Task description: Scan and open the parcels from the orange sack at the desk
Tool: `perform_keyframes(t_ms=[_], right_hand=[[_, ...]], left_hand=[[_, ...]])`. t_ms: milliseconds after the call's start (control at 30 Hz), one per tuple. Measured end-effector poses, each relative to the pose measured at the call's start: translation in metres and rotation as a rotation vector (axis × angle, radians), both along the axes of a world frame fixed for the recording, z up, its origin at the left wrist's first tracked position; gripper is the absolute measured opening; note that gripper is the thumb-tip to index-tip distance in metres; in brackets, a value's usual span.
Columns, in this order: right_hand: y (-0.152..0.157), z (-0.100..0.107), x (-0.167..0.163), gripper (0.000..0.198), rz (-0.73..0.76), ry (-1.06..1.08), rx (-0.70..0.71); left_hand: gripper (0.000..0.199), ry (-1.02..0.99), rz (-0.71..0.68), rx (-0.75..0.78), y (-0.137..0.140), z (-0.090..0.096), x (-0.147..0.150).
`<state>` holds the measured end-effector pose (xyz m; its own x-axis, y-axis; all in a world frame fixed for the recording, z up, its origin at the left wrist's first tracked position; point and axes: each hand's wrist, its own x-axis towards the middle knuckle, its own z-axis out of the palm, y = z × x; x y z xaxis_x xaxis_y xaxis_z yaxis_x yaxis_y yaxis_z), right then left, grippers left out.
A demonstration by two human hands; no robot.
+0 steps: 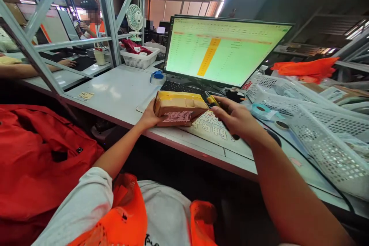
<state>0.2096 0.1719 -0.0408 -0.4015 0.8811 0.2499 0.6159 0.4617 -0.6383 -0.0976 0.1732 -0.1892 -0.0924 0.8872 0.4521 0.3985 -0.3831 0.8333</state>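
My left hand point(149, 116) grips the left end of a small brown cardboard box point(175, 103), tilting it above the front of the desk. Yellow tape runs along the top of the box, and a white printed label point(179, 117) is on the side facing me. In my right hand point(235, 117) is a yellow-and-black utility knife point(213, 101), its tip close to the right end of the box. Fingers partly cover the knife's handle. Under the box lies a pale desk mat point(211, 130) with printed characters.
Behind the box stand a monitor point(225, 54) and a keyboard point(181, 87). Blue tape point(158, 78) sits left of them. White plastic baskets point(325, 130) crowd the right side, beside a light-blue tape roll point(259, 110). A metal frame point(106, 15) rises at left; a person point(93, 23) sits beyond.
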Motion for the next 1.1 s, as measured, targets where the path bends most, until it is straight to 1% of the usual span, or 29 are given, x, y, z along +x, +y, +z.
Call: perform_keyframes(t_ms=[67,133,200,233,300,367,433,567,700,800,867,967,1100], right_hand=[[-0.012,0.006,-0.011,0.064,-0.039,-0.081,0.005],[-0.021,0.008,-0.021,0.06,-0.076,-0.159,0.092],[-0.027,0.006,-0.031,0.055,-0.112,-0.282,0.229],[-0.029,0.005,-0.036,0.055,-0.135,-0.361,0.275],[-0.032,0.001,-0.046,0.06,-0.191,-0.52,0.305],[-0.035,-0.002,-0.052,0.065,-0.25,-0.641,0.275],[-0.037,-0.004,-0.056,0.068,-0.302,-0.717,0.218],[-0.039,-0.01,-0.055,0.071,-0.343,-0.764,0.151],[-0.037,-0.01,-0.051,0.071,-0.354,-0.737,0.149],[-0.036,-0.009,-0.05,0.07,-0.348,-0.707,0.206],[-0.034,-0.011,-0.052,0.069,-0.331,-0.691,0.25],[-0.031,-0.021,-0.054,0.067,-0.312,-0.629,0.283],[-0.032,-0.044,-0.049,0.065,-0.29,-0.496,0.29]], left_hand=[[0.108,0.247,0.202,0.086,-0.015,0.029,0.008],[0.098,0.528,0.362,0.16,-0.033,0.06,0.019],[0.089,0.758,0.426,0.163,-0.048,0.084,0.034],[0.086,0.839,0.432,0.145,-0.053,0.093,0.041],[0.081,0.952,0.403,0.107,-0.056,0.101,0.055],[0.079,1.02,0.364,0.087,-0.054,0.103,0.067],[0.079,1.045,0.352,0.075,-0.05,0.101,0.074],[0.076,1.006,0.352,0.069,-0.046,0.101,0.081],[0.074,0.995,0.34,0.065,-0.048,0.102,0.084],[0.073,1.008,0.346,0.075,-0.049,0.099,0.085],[0.071,0.972,0.341,0.086,-0.047,0.096,0.086],[0.07,0.886,0.323,0.095,-0.044,0.093,0.086],[0.071,0.811,0.296,0.094,-0.04,0.089,0.089]])
